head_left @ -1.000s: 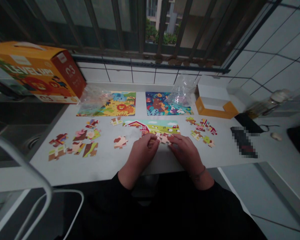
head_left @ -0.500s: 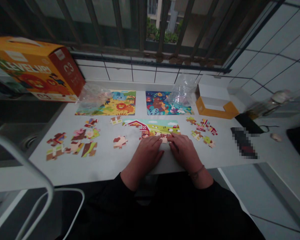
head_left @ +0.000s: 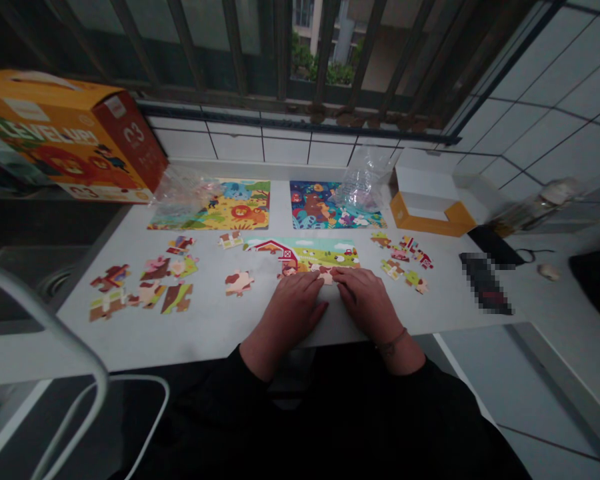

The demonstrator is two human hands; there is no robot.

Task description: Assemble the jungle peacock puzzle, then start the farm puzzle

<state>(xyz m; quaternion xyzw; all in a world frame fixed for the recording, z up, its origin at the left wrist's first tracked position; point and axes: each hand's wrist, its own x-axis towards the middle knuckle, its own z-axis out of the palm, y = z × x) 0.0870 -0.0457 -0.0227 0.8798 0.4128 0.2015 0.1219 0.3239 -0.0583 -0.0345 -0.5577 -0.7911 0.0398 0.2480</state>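
Note:
A partly joined farm jigsaw puzzle [head_left: 325, 252] with a red barn lies in front of me, its lower part hidden by my hands. My left hand [head_left: 296, 297] rests over its lower left edge, fingers together and tips on a pale pink and brown puzzle piece [head_left: 326, 275]. At that piece's right side, my right hand [head_left: 366, 293] is closed with its fingertips against it. Exactly how the fingers grip is partly hidden. Left of my hands lies a loose cow-patterned puzzle piece [head_left: 239, 283], and above it a fence piece [head_left: 231, 240].
Several loose pieces lie at left [head_left: 155, 293] and right [head_left: 403, 257]. Behind are a lion puzzle [head_left: 247, 207], a night-forest puzzle [head_left: 320, 207], plastic bags [head_left: 363, 190], an opened yellow box [head_left: 430, 217] and a large orange box [head_left: 65, 140]. A white tube [head_left: 80, 353] crosses the lower left.
The view has shifted very slightly. My right fingertips have moved a little at the pale piece's edge; my left hand stays in place.

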